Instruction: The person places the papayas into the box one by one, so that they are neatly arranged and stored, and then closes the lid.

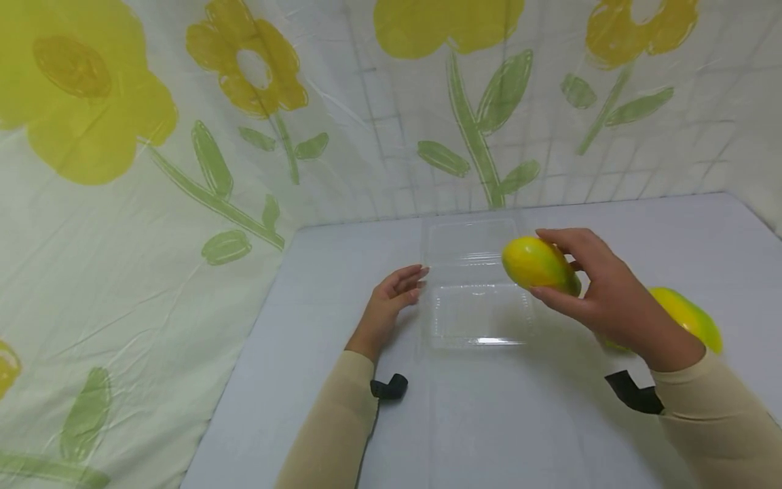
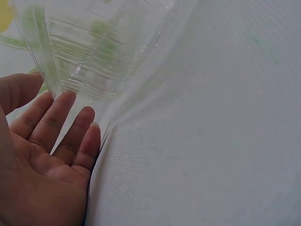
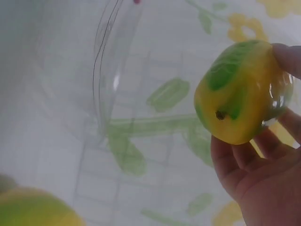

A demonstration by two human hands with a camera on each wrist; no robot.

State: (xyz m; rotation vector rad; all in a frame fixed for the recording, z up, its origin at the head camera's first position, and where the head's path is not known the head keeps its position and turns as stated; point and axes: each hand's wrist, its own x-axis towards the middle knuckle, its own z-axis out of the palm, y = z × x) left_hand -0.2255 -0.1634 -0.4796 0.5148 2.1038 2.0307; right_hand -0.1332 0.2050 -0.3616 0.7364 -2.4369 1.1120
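A glossy yellow-green mango [image 1: 537, 263] is held above the table by my right hand [image 1: 611, 299], thumb on one side and fingers on the other. In the right wrist view the mango [image 3: 242, 94] shows a dark stem spot and green patches. A clear plastic clamshell box [image 1: 482, 316] lies unfolded on the table, its lid [image 1: 470, 239] toward the back. The held mango is over the box's right side. My left hand [image 1: 394, 299] is beside the box's left edge with fingers loosely bent and nothing gripped. In the left wrist view its fingertips [image 2: 66, 98] are at the box's edge; contact is unclear.
Another yellow-green mango [image 1: 687, 316] lies on the table at right, partly behind my right forearm. A bit of yellow shows under that wrist. The white table [image 1: 476, 414] meets a flower-printed curtain [image 1: 360, 163] at the back and left.
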